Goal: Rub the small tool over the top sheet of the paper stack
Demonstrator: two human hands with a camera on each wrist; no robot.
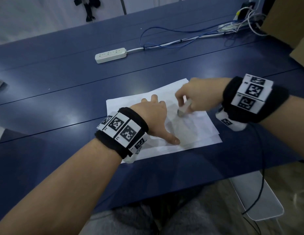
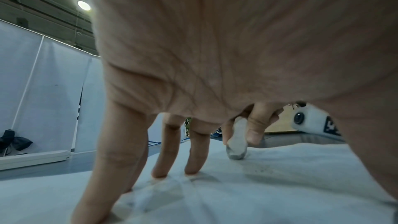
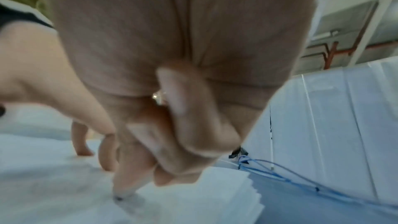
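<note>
Both hands were at work on the stack of paper [image 1: 195, 133] lying on the blue table [image 1: 63, 78]: your left hand [image 1: 153, 114] pressed down with fingers [image 2: 197, 151] spread and straight, and your right hand [image 1: 197, 95] pinched a white eraser [image 1: 182, 110] between thumb and fingertips. I judge rubbing went best with short strokes away from the bracing hand, light pressure, and the sheets held taut so they could not crease. The eraser stood steeply tilted, its long axis running from your fingers down to its grey, soiled tip [image 2: 235, 152], which touched the top sheet just right of your left hand.
</note>
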